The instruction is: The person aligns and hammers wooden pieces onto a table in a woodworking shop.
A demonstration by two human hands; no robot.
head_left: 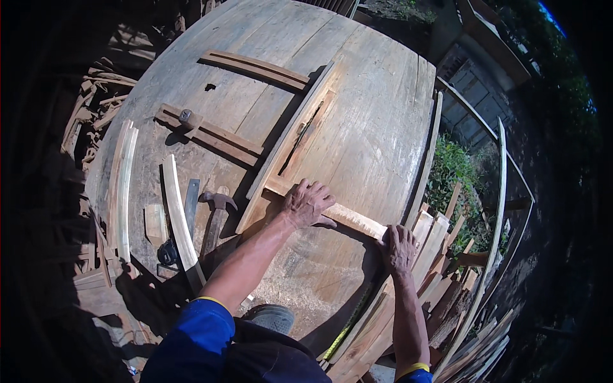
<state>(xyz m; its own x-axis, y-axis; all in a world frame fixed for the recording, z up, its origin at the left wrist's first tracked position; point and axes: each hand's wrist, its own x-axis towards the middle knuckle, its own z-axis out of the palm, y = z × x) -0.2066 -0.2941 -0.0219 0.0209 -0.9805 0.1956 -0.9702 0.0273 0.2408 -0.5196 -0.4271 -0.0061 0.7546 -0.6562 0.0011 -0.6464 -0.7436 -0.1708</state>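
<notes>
A short wooden board (354,220) lies crosswise on the worn wooden worktable (383,115), its upper face pale and rough. My left hand (309,203) is closed over it near its left part, thumb on the near side. At the other end, close to the table's right edge, my right hand (400,249) grips the board, fingers bent over it. The board's left end meets a long wooden strip (290,143) running away from me. Beside that strip is a narrow wooden piece (319,124) along a dark gap. Sawdust (313,274) covers the table nearest me.
Left of my arm lie a claw hammer (218,214), a flat grey metal piece (191,201), a pale curved-looking slat (179,214) and a dark tape measure (168,253). A wooden clamp bar (223,143) crosses farther left. Stacked planks (437,246) stand beyond the right edge.
</notes>
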